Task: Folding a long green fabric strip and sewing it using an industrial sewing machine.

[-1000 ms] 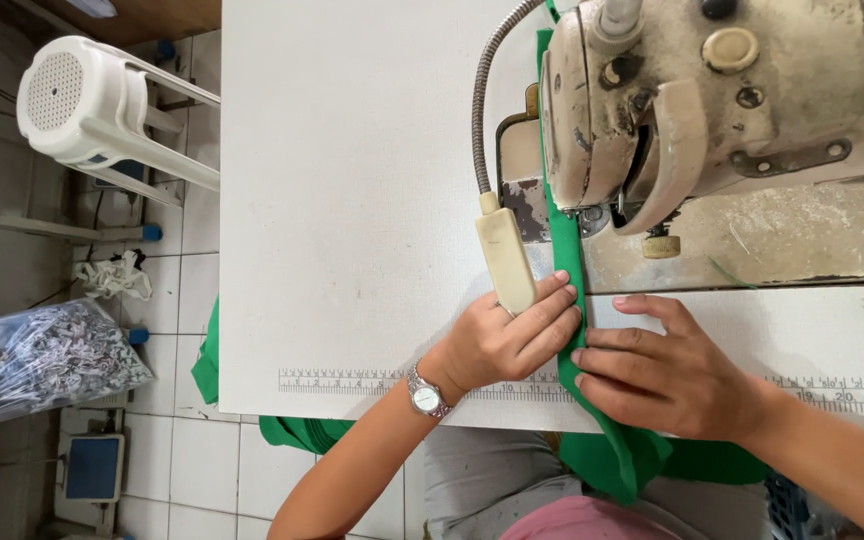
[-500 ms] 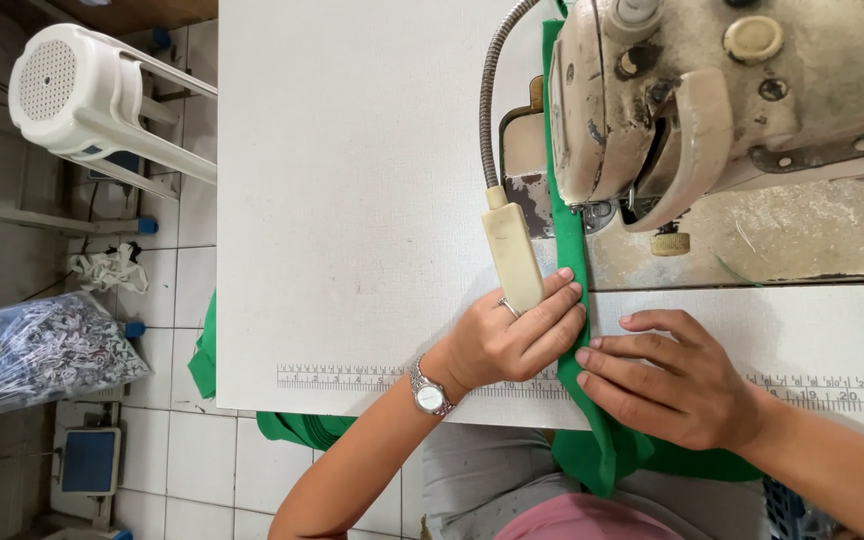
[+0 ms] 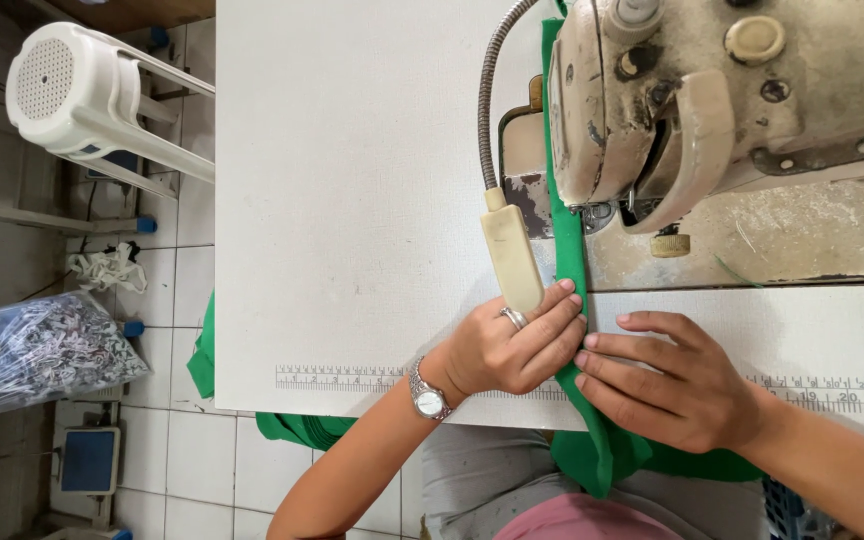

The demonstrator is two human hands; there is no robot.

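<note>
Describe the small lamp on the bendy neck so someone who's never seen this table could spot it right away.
Start at the worn cream sewing machine on the white table. A ribbed metal gooseneck curves down its left side, ending in the lamp head, a slim beige bar just above the left hand, beside the green fabric strip.

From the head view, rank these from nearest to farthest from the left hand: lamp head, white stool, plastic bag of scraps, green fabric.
1. Green fabric: under the left hand's fingertips.
2. Lamp head: just above the knuckles, maybe touching; close to call with the fabric.
3. Plastic bag: floor, far left.
4. White stool: upper left.
</note>
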